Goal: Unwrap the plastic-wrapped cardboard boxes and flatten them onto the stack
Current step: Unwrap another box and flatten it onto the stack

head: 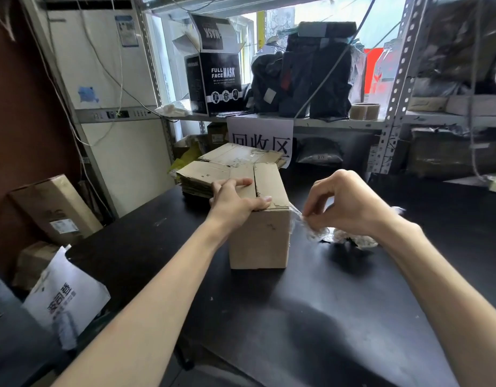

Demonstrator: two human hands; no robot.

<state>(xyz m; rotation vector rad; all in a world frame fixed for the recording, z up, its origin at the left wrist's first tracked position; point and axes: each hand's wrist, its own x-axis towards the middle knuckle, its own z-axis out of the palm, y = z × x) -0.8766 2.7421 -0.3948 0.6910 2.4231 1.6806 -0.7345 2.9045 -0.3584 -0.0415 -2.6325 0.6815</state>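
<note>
Two bare hands are at one cardboard box, which stands upright on the black table, a little left of the middle of the view, with its top flaps closed and a seam running down the middle of the top. The left hand grips the box at its top left corner: the fingers lie over the top and down the left side, and the thumb lies along the near top edge. The right hand is just beside the box's right side, apart from the left hand, its fingertips pinching a strip of clear plastic wrap. The wrap is stretched from the box's upper right edge to the pinch, and the rest of it lies crumpled on the table under the right wrist. The near face of the box is bare cardboard.

Just behind the box, at the far edge of the table, sits the stack of flattened cardboard, several sheets deep. Above it a white paper sign with large black characters hangs from a metal shelf. On the shelf stand an opened black "FULL FACE MASK" carton, dark bagged goods and tape rolls. At the left a long cardboard parcel leans beside the table, with a white mailer bag nearer the camera.
</note>
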